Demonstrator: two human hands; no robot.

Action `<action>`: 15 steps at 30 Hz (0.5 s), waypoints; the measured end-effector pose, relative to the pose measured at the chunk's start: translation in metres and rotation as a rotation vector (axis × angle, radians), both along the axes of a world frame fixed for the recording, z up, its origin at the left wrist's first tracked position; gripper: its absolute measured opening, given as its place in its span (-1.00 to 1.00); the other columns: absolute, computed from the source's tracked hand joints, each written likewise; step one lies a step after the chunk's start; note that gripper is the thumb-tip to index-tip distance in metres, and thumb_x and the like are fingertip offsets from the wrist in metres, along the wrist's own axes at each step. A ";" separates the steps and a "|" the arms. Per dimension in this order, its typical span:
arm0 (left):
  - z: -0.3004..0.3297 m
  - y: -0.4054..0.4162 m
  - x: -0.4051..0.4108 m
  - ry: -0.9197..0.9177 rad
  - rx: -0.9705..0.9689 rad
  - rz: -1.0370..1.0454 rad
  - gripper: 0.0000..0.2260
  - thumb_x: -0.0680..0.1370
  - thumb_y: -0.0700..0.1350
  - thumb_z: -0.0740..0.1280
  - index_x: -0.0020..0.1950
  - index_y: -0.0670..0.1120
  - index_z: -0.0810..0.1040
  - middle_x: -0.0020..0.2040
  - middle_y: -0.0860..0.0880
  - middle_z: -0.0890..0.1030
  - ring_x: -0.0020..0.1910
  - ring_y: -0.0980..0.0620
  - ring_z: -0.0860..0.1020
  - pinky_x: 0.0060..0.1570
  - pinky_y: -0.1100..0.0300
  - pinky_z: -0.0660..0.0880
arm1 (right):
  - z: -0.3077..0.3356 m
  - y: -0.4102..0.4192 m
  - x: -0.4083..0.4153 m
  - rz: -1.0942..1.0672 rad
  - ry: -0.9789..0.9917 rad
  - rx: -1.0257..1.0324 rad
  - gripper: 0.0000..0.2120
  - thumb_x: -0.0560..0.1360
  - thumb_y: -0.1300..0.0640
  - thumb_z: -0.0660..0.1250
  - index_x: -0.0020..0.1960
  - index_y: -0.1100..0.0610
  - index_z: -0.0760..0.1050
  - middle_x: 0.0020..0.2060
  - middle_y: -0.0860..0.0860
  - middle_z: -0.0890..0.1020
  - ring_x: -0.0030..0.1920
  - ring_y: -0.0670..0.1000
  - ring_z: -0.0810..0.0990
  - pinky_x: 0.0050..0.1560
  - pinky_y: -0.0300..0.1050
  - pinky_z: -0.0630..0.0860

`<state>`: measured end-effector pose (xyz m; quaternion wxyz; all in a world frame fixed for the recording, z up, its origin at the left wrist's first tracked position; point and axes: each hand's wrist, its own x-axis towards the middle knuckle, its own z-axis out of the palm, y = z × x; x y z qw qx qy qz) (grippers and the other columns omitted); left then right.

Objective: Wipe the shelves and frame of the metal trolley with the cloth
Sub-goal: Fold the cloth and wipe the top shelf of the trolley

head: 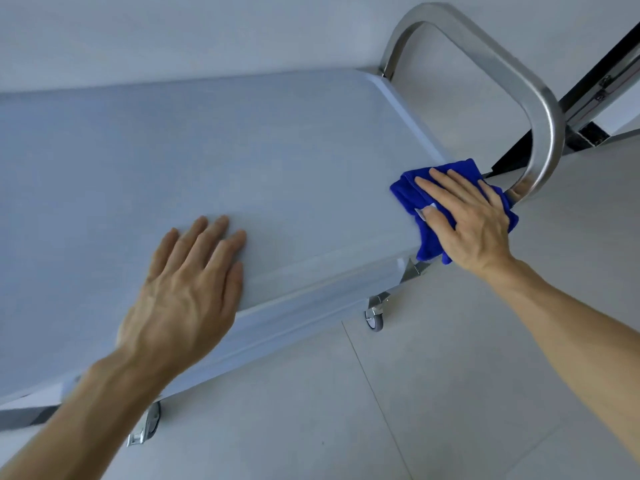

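Note:
The metal trolley's top shelf point(194, 157) fills the left and middle of the view, pale and smooth. Its curved steel handle frame point(540, 109) rises at the right end. A folded blue cloth point(407, 188) lies on the shelf's near right corner, draped a little over the edge. My right hand point(467, 220) presses flat on the cloth with straight fingers, right beside the foot of the handle. My left hand point(187, 289) rests flat on the shelf near its front edge, fingers straight and together, holding nothing.
Castor wheels point(374, 318) show under the trolley's near edge, and a second castor point(147, 426) sits lower left. Pale floor tiles point(433, 393) spread below and to the right. A white wall stands behind, with a dark metal door frame point(595, 98) at the upper right.

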<state>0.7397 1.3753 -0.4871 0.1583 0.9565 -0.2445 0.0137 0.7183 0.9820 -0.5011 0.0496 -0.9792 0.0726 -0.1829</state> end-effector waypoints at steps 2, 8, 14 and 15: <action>-0.006 0.000 0.002 -0.043 0.007 -0.009 -0.55 0.63 0.00 0.01 0.43 -0.11 0.45 0.48 -0.12 0.42 0.50 -0.16 0.32 0.49 -0.17 0.18 | -0.006 0.000 0.000 0.029 -0.101 0.021 -0.55 0.59 -0.09 0.10 0.41 -0.07 0.50 0.43 -0.04 0.50 0.47 0.01 0.41 0.49 0.21 0.20; -0.028 0.003 0.012 -0.200 -0.012 -0.003 -0.54 0.62 0.08 -0.04 0.38 -0.02 0.47 0.43 -0.05 0.48 0.45 -0.12 0.40 0.44 -0.16 0.28 | -0.028 -0.007 0.003 0.138 -0.413 -0.005 -0.61 0.60 0.03 0.12 0.26 0.08 0.64 0.25 0.03 0.65 0.32 0.06 0.58 0.30 0.29 0.41; -0.049 0.009 0.030 -0.442 -0.107 -0.034 -0.56 0.64 0.29 -0.12 0.29 0.19 0.42 0.32 0.08 0.58 0.29 -0.08 0.56 0.27 -0.19 0.48 | -0.039 -0.008 0.006 0.207 -0.678 -0.016 -0.66 0.60 0.14 0.16 0.07 0.13 0.72 0.05 -0.02 0.73 0.08 0.00 0.70 0.02 0.08 0.56; -0.051 0.011 0.033 -0.484 -0.117 -0.023 -0.59 0.63 0.32 -0.11 0.27 0.26 0.42 0.29 0.16 0.58 0.25 -0.07 0.58 0.21 -0.20 0.52 | -0.040 -0.006 0.005 0.196 -0.713 -0.017 -0.67 0.60 0.15 0.16 0.02 0.13 0.72 0.00 -0.03 0.75 0.01 0.01 0.71 -0.04 0.04 0.55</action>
